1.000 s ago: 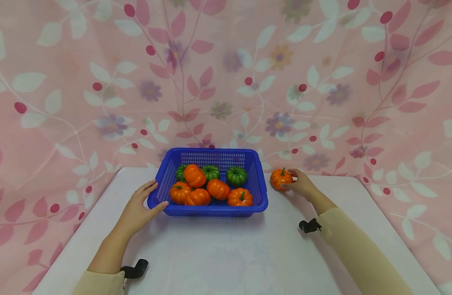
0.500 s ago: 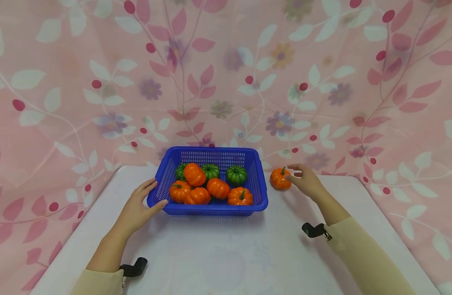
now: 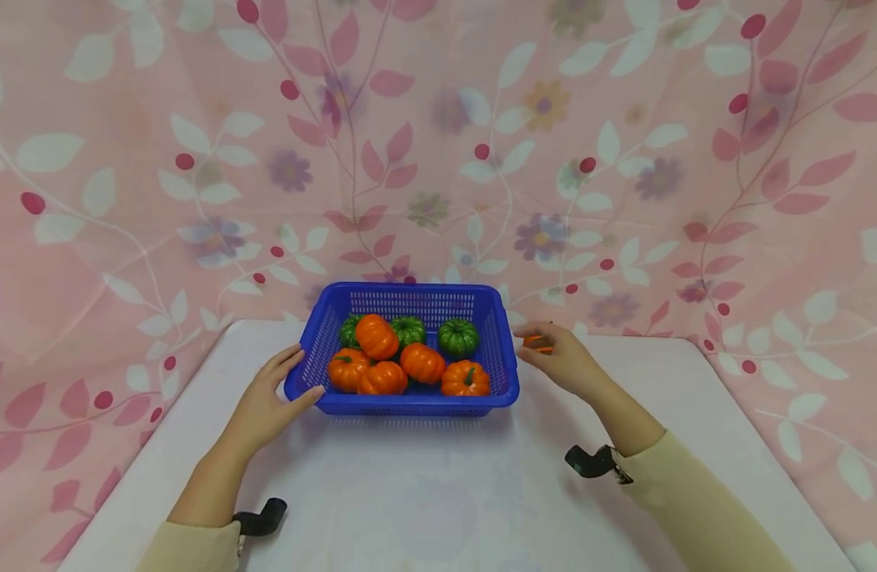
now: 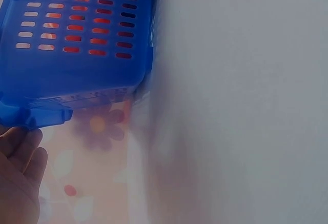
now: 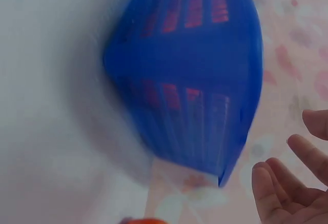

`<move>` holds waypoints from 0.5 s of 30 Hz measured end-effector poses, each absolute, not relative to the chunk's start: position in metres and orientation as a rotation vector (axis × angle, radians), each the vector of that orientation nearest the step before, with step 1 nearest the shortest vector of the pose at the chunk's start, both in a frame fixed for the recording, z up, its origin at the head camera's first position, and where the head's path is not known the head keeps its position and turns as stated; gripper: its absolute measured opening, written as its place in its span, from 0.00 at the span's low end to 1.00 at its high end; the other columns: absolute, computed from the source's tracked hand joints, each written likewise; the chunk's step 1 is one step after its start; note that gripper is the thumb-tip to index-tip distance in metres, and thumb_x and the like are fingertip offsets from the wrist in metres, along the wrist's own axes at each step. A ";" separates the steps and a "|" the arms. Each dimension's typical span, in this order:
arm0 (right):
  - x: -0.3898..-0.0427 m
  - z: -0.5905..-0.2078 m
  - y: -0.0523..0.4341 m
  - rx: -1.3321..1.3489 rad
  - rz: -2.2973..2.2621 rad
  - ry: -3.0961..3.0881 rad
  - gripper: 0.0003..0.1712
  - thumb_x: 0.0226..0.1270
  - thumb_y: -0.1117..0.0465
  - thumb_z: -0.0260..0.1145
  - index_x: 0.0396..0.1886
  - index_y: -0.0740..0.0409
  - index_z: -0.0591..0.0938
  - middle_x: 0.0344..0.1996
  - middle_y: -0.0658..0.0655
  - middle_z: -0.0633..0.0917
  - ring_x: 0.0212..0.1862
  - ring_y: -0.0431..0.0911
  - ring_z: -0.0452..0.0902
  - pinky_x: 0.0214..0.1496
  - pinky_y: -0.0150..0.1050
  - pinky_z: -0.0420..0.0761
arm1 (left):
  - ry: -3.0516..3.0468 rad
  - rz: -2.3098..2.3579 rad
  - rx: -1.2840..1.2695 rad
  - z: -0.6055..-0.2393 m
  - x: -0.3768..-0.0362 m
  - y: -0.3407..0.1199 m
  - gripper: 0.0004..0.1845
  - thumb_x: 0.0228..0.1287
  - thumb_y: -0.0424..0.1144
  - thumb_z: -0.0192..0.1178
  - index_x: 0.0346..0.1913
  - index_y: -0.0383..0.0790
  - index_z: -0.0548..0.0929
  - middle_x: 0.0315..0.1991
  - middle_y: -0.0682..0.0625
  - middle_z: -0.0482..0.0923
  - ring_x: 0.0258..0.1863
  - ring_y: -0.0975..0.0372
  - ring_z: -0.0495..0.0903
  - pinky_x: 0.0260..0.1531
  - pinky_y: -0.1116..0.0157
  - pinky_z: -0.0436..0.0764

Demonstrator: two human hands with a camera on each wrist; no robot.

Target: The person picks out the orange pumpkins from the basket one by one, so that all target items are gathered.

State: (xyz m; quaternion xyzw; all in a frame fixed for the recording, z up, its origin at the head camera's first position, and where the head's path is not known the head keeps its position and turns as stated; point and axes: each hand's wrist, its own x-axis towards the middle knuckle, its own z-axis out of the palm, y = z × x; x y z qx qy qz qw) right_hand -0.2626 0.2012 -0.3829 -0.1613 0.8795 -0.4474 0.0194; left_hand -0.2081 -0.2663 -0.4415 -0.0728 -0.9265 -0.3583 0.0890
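A blue plastic basket stands on the white table and holds several orange pumpkins and three green ones. My left hand rests against the basket's front left corner, fingers straight along the side wall, thumb on the front wall. My right hand hovers by the basket's right wall with its fingers spread and nothing in it. One more orange pumpkin lies on the table behind that hand, mostly hidden. In the right wrist view the basket corner is blurred and my fingers are apart.
The white table reaches to the near edge in front of the basket. A pink floral cloth hangs behind and drapes down both sides of the table. Black straps sit on both wrists.
My right hand let go of the lone orange pumpkin and moved left toward the basket's right wall, now covering most of the pumpkin. The left hand and basket stayed put.
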 end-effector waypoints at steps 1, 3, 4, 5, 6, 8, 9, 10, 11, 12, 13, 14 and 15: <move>-0.261 -0.383 0.197 -0.537 -1.384 2.724 0.21 0.71 0.58 0.67 0.60 0.61 0.80 0.57 0.65 0.81 0.58 0.61 0.79 0.56 0.54 0.82 | -2.755 -1.067 -0.217 -0.442 -0.208 -0.266 0.45 0.63 0.57 0.68 0.74 0.33 0.64 0.77 0.40 0.56 0.74 0.39 0.55 0.66 0.33 0.60; -0.259 -0.383 0.187 -0.613 -1.354 2.719 0.21 0.70 0.58 0.68 0.59 0.61 0.80 0.57 0.64 0.81 0.57 0.60 0.80 0.56 0.53 0.82 | -2.755 -1.073 -0.218 -0.442 -0.209 -0.266 0.45 0.63 0.56 0.68 0.75 0.33 0.64 0.77 0.40 0.56 0.74 0.39 0.54 0.65 0.33 0.60; -0.258 -0.382 0.182 -0.657 -1.341 2.707 0.21 0.70 0.58 0.68 0.58 0.62 0.80 0.57 0.63 0.81 0.57 0.60 0.80 0.56 0.52 0.83 | -2.752 -1.072 -0.216 -0.442 -0.209 -0.266 0.45 0.63 0.55 0.68 0.75 0.33 0.64 0.77 0.40 0.56 0.74 0.39 0.54 0.66 0.33 0.60; -0.258 -0.382 0.178 -0.676 -1.328 2.693 0.20 0.70 0.58 0.68 0.58 0.61 0.80 0.57 0.62 0.81 0.57 0.58 0.80 0.56 0.51 0.83 | -2.750 -1.073 -0.216 -0.442 -0.209 -0.266 0.45 0.63 0.55 0.68 0.74 0.33 0.64 0.77 0.40 0.56 0.74 0.39 0.54 0.65 0.33 0.60; -0.258 -0.382 0.173 -0.701 -1.313 2.680 0.20 0.70 0.58 0.68 0.58 0.60 0.81 0.57 0.61 0.81 0.57 0.58 0.80 0.56 0.50 0.83 | -2.750 -1.071 -0.215 -0.443 -0.209 -0.266 0.45 0.63 0.55 0.68 0.74 0.33 0.64 0.77 0.40 0.56 0.74 0.39 0.54 0.65 0.33 0.60; -0.260 -0.381 0.165 -0.750 -1.263 2.669 0.19 0.70 0.57 0.68 0.57 0.58 0.81 0.55 0.59 0.82 0.57 0.56 0.80 0.57 0.49 0.82 | -2.748 -1.070 -0.214 -0.443 -0.209 -0.267 0.45 0.63 0.54 0.68 0.75 0.33 0.64 0.77 0.40 0.56 0.74 0.39 0.54 0.66 0.33 0.60; -0.262 -0.381 0.162 -0.760 -1.241 2.665 0.19 0.69 0.57 0.69 0.57 0.57 0.82 0.54 0.57 0.83 0.57 0.55 0.80 0.57 0.49 0.82 | -2.748 -1.067 -0.212 -0.443 -0.209 -0.266 0.45 0.63 0.55 0.68 0.75 0.33 0.64 0.77 0.40 0.56 0.74 0.39 0.55 0.66 0.33 0.60; -0.264 -0.381 0.159 -0.767 -1.211 2.670 0.19 0.69 0.57 0.69 0.57 0.56 0.82 0.54 0.56 0.83 0.57 0.54 0.80 0.57 0.48 0.82 | -2.747 -1.067 -0.213 -0.443 -0.209 -0.266 0.45 0.63 0.55 0.68 0.74 0.33 0.64 0.77 0.40 0.56 0.74 0.39 0.55 0.65 0.33 0.60; -0.267 -0.382 0.156 -0.763 -1.189 2.670 0.18 0.69 0.56 0.69 0.56 0.55 0.82 0.53 0.55 0.84 0.57 0.54 0.80 0.58 0.48 0.82 | -2.748 -1.066 -0.213 -0.443 -0.209 -0.266 0.45 0.63 0.55 0.68 0.74 0.32 0.64 0.77 0.40 0.56 0.74 0.39 0.55 0.66 0.33 0.60; -0.269 -0.382 0.154 -0.770 -1.173 2.664 0.18 0.69 0.56 0.69 0.56 0.55 0.83 0.52 0.55 0.84 0.58 0.55 0.80 0.59 0.49 0.81 | -2.752 -1.064 -0.211 -0.442 -0.209 -0.266 0.46 0.63 0.56 0.68 0.74 0.33 0.64 0.77 0.40 0.56 0.74 0.39 0.55 0.66 0.33 0.60; -0.272 -0.382 0.152 -0.769 -1.156 2.656 0.18 0.69 0.56 0.69 0.56 0.55 0.83 0.52 0.55 0.84 0.58 0.55 0.79 0.59 0.49 0.81 | -2.754 -1.065 -0.211 -0.442 -0.209 -0.266 0.45 0.63 0.55 0.68 0.74 0.32 0.64 0.77 0.40 0.56 0.74 0.39 0.55 0.66 0.34 0.60; -0.275 -0.382 0.150 -0.772 -1.139 2.646 0.19 0.69 0.56 0.70 0.56 0.56 0.83 0.52 0.55 0.84 0.59 0.56 0.79 0.60 0.50 0.80 | -2.758 -1.066 -0.211 -0.442 -0.209 -0.266 0.46 0.63 0.55 0.68 0.75 0.32 0.64 0.77 0.40 0.56 0.74 0.39 0.55 0.66 0.34 0.60; -0.277 -0.381 0.147 -0.765 -1.124 2.630 0.20 0.68 0.55 0.70 0.57 0.56 0.83 0.52 0.55 0.84 0.59 0.56 0.78 0.60 0.50 0.80 | -2.760 -1.068 -0.211 -0.441 -0.208 -0.266 0.46 0.63 0.56 0.68 0.75 0.32 0.64 0.77 0.40 0.56 0.74 0.39 0.55 0.66 0.34 0.60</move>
